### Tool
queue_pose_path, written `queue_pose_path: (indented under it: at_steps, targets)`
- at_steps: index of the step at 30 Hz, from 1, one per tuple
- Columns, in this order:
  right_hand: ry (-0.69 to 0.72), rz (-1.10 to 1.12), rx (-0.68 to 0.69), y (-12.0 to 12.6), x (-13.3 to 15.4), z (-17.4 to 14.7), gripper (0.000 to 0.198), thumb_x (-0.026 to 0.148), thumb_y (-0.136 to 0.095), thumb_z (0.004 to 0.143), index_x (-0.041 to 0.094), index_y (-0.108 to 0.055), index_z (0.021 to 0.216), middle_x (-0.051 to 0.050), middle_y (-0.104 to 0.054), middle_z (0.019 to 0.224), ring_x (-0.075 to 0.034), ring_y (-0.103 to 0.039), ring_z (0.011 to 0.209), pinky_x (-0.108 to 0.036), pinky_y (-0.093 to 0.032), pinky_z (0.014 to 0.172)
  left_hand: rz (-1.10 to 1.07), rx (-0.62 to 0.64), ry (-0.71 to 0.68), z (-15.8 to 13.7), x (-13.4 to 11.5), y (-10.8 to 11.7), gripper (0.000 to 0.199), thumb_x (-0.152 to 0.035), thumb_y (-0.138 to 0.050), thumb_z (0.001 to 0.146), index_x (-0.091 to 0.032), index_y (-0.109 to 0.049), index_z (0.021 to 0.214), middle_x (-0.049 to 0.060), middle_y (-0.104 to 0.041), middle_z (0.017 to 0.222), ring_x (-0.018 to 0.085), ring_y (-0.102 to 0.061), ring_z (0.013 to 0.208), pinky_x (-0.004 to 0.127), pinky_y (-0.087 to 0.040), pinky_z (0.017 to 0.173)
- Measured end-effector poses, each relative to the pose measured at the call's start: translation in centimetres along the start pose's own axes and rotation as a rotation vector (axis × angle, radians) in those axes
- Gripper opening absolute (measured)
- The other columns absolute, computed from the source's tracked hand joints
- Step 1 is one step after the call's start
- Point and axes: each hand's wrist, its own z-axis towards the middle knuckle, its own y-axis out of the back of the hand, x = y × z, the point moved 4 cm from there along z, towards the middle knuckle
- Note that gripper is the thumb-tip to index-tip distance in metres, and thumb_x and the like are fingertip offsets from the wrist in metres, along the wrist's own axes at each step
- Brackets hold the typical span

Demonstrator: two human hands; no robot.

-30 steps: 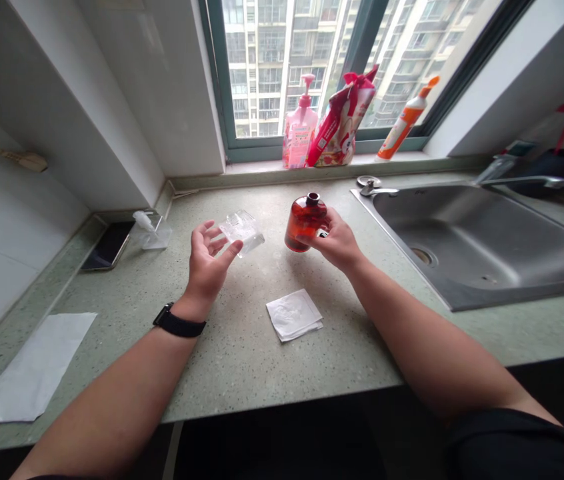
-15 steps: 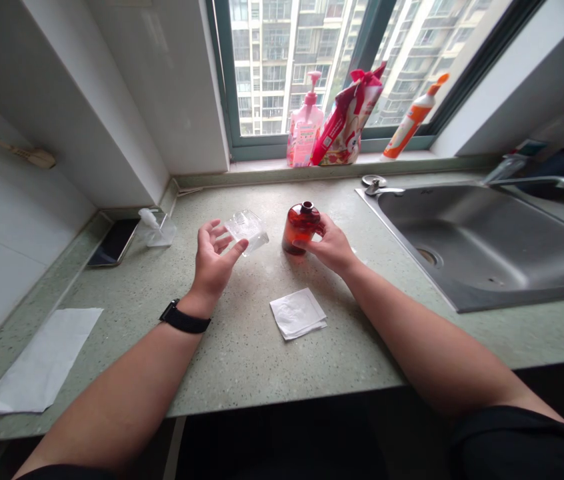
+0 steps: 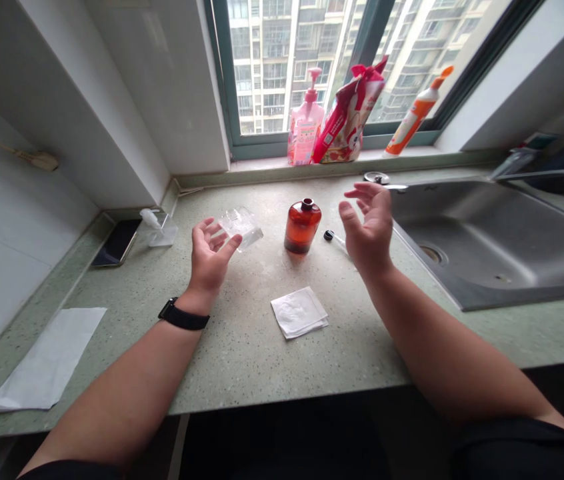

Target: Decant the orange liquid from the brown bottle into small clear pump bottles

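My left hand (image 3: 208, 257) grips a clear, square-sided container (image 3: 241, 228), tilted above the counter. Upright in the middle stands an amber bottle (image 3: 302, 230) with its neck uncovered and dark liquid low inside. To the right of it, my right hand (image 3: 369, 230) is raised with fingers apart and holds nothing. A black cap (image 3: 329, 235) with a pale, thin stem lies beside that hand, which hides part of the stem. Nearer to me is a folded white tissue (image 3: 299, 312).
A clear piece with a white pump nozzle (image 3: 159, 228) stands by a phone (image 3: 118, 243) on the left, with folded paper (image 3: 49, 360) nearer. On the right is a steel sink (image 3: 502, 247). A pink pump bottle (image 3: 306, 130), a red bag (image 3: 352, 117) and an orange-white bottle (image 3: 417, 117) line the windowsill.
My right hand has let go of the amber bottle and moved right and up, leaving the bottle standing. The black cap has come into view. My left hand still holds the clear container.
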Motion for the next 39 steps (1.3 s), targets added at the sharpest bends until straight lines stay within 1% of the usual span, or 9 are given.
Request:
queue_pose_path:
  at_steps: [2, 4, 9, 11, 20, 27, 31, 35, 39]
  targets:
    - [0.096, 0.03, 0.018, 0.9, 2.4, -0.1, 0.031, 0.051, -0.059, 0.1, 0.033, -0.063, 0.125, -0.005, -0.072, 0.11, -0.027, -0.073, 0.108, -0.053, -0.057, 0.105, 0.006, -0.002, -0.008, 0.1, 0.0, 0.1, 0.079, -0.043, -0.095, 0.079, -0.028, -0.047, 0.141, 0.014, -0.06, 0.144, 0.03, -0.067, 0.128, 0.055, -0.049, 0.119]
    - [0.151, 0.022, 0.195, 0.7, 4.5, -0.7, 0.018, 0.044, -0.059, 0.102, 0.031, -0.069, 0.107, -0.003, -0.074, 0.096, -0.023, -0.073, 0.089, -0.046, -0.06, 0.091, 0.01, -0.009, -0.013, 0.1, 0.0, 0.2, 0.079, -0.043, -0.095, 0.079, -0.028, -0.047, 0.14, 0.014, -0.06, 0.145, 0.03, -0.067, 0.129, 0.054, -0.049, 0.12]
    - [0.229, -0.143, 1.095, -2.5, 6.6, -4.7, 0.012, 0.038, -0.07, 0.097, 0.026, -0.073, 0.095, -0.001, -0.075, 0.089, -0.018, -0.068, 0.078, -0.035, -0.05, 0.072, 0.014, -0.027, -0.019, 0.2, 0.0, 0.4, 0.079, -0.043, -0.095, 0.079, -0.028, -0.048, 0.14, 0.014, -0.059, 0.146, 0.029, -0.067, 0.128, 0.053, -0.05, 0.119]
    - [0.179, -0.265, 1.326, -3.3, 5.8, -6.2, 0.01, 0.033, -0.077, 0.091, 0.025, -0.074, 0.097, -0.003, -0.076, 0.098, -0.02, -0.069, 0.085, -0.033, -0.047, 0.072, 0.018, -0.026, -0.027, 0.3, 0.0, 0.5, 0.078, -0.044, -0.095, 0.079, -0.029, -0.048, 0.14, 0.013, -0.059, 0.146, 0.029, -0.067, 0.128, 0.052, -0.05, 0.118]
    - [0.042, -0.315, 1.497, -4.0, 5.0, -7.5, 0.015, 0.008, -0.071, 0.082, 0.023, -0.069, 0.083, -0.002, -0.069, 0.089, -0.017, -0.059, 0.078, -0.03, -0.041, 0.068, 0.023, -0.018, -0.009, 0.2, 0.2, 0.3, 0.081, -0.043, -0.097, 0.077, -0.028, -0.048, 0.14, 0.013, -0.06, 0.145, 0.03, -0.066, 0.129, 0.055, -0.048, 0.12]
    - [0.034, -0.162, 1.34, -3.4, 5.2, -5.6, 0.009, 0.016, -0.064, 0.089, 0.024, -0.063, 0.085, -0.002, -0.07, 0.088, -0.017, -0.063, 0.079, -0.03, -0.047, 0.07, 0.026, 0.017, -0.018, 0.0, -0.1, 0.1, 0.08, -0.045, -0.096, 0.078, -0.029, -0.049, 0.14, 0.013, -0.06, 0.143, 0.03, -0.066, 0.13, 0.054, -0.049, 0.119]
    - [-0.082, -0.006, 0.877, -2.9, 4.8, -3.6, 0.008, 0.034, -0.062, 0.097, 0.026, -0.062, 0.098, -0.001, -0.071, 0.087, -0.017, -0.065, 0.077, -0.033, -0.053, 0.069, 0.019, 0.043, -0.017, -0.1, 0.0, 0.0, 0.079, -0.045, -0.096, 0.078, -0.029, -0.05, 0.14, 0.013, -0.061, 0.142, 0.03, -0.067, 0.129, 0.054, -0.051, 0.117]
    - [0.026, -0.036, 0.27, -0.9, 5.1, -2.4, 0.017, 0.04, -0.065, 0.097, 0.029, -0.066, 0.11, -0.003, -0.073, 0.097, -0.021, -0.069, 0.083, -0.04, -0.062, 0.073, 0.019, 0.074, -0.006, -0.3, -0.1, -0.3, 0.079, -0.045, -0.097, 0.076, -0.029, -0.052, 0.139, 0.012, -0.063, 0.14, 0.03, -0.069, 0.125, 0.055, -0.053, 0.115]
    - [0.183, -0.147, 0.168, -0.5, 6.0, -2.6, 0.015, 0.035, -0.06, 0.101, 0.031, -0.071, 0.111, -0.005, -0.073, 0.099, -0.022, -0.07, 0.085, -0.043, -0.065, 0.078, -0.006, 0.166, -0.016, -0.8, -0.9, -0.9, 0.076, -0.043, -0.097, 0.075, -0.028, -0.054, 0.136, 0.011, -0.065, 0.137, 0.029, -0.071, 0.122, 0.052, -0.057, 0.112]
